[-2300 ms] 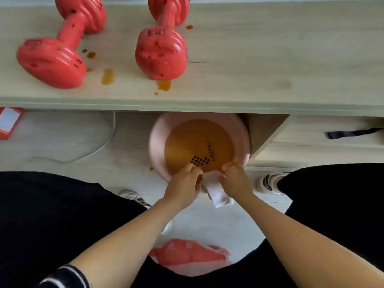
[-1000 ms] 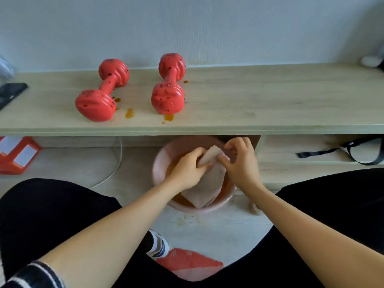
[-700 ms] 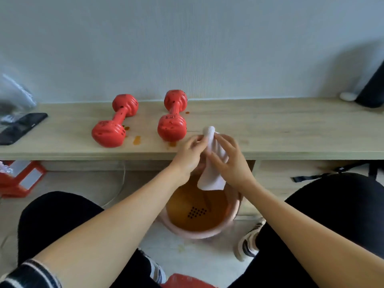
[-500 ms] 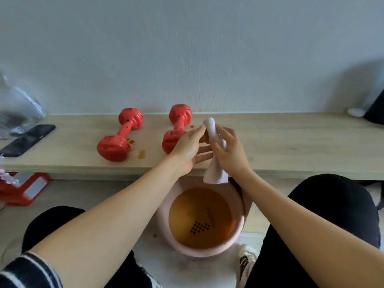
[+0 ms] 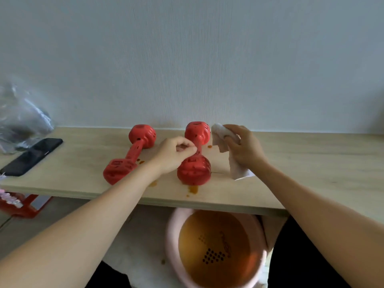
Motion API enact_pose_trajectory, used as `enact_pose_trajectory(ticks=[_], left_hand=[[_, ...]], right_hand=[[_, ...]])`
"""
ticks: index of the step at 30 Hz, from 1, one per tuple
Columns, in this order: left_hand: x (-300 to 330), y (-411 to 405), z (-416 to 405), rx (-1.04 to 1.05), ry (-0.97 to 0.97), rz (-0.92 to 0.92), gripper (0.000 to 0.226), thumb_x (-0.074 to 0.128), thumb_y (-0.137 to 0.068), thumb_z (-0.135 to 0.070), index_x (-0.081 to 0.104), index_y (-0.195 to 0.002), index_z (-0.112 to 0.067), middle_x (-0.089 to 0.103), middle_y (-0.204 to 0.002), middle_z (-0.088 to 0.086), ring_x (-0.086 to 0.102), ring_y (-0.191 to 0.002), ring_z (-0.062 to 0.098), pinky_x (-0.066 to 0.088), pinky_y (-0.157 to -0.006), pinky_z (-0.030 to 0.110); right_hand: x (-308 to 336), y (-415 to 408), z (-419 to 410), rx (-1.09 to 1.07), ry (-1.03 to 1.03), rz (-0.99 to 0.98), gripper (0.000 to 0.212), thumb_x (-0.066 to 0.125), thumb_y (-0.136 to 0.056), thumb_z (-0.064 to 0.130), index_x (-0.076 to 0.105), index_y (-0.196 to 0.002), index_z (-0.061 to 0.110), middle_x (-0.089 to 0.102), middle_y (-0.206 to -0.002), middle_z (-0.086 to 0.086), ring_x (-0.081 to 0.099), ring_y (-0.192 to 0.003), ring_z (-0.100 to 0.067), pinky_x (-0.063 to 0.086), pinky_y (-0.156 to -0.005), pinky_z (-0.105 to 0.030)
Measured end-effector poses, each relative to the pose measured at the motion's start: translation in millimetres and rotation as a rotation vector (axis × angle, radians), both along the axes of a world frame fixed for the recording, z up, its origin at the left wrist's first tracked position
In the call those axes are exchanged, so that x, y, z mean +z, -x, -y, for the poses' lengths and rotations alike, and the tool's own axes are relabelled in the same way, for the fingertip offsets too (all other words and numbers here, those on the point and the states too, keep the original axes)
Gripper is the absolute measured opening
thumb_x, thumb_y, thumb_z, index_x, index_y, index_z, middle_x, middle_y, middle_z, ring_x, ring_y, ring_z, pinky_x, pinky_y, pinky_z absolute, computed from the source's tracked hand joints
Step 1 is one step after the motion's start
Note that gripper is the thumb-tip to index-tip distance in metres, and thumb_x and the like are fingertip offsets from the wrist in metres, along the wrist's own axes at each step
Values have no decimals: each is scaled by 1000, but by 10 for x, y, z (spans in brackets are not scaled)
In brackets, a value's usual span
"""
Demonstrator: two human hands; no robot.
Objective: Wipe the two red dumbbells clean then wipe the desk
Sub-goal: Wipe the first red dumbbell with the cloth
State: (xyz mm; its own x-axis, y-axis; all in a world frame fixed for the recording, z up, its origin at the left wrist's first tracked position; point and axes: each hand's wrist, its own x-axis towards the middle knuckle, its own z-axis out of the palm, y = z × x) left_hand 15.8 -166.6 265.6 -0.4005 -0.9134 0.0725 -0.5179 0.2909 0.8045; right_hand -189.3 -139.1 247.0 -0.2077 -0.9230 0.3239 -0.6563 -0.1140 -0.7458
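Two red dumbbells lie on the wooden surface [image 5: 291,163], the left dumbbell [image 5: 128,156] at 10 o'clock of the right dumbbell [image 5: 195,161]. The left hand [image 5: 174,154] has its grip curled around the right one's handle; the right hand [image 5: 243,150], at 3 o'clock, has its grip clamped on a white cloth [image 5: 226,148]. Several orange stains [image 5: 193,189] spot the surface. One pink basin [image 5: 172,229] on the floor holds orange-brown water. One black phone [image 5: 31,156] lies at 9 o'clock, before a grey wall.

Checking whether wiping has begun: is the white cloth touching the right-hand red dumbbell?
Cannot tell. In the head view the white cloth, held by the right hand, borders the dumbbell's far head; no gap or contact shows plainly.
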Motion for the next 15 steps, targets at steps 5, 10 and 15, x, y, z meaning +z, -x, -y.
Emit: enact_pose_trajectory(ticks=[5, 10, 15], left_hand=[[-70, -215, 25, -182, -98, 92, 42, 75, -73, -35, 56, -110, -30, 58, -114, -11, 53, -107, 4, 39, -88, 10], [-217, -231, 95, -228, 86, 301, 71, 87, -57, -36, 51, -119, -33, 48, -117, -14, 49, -112, 8, 40, -101, 34], [-236, -234, 203, -269, 114, 307, 64, 87, -57, -30, 55, -113, -33, 51, -108, -18, 52, -107, 9, 42, -99, 41]], right_hand=[[5, -49, 297, 33, 9, -225, 34, 56, -90, 18, 62, -123, 25, 57, -114, -5, 55, -102, -27, 47, -83, -42], [-54, -171, 537, 141, 93, -505, 35, 62, -87, 18, 63, -122, 21, 60, -117, -8, 55, -98, -35, 42, -81, -42], [-205, -138, 589, 125, 84, -540, 41, 62, -85, 12, 62, -124, 25, 59, -117, -6, 53, -94, -35, 38, -78, -40]])
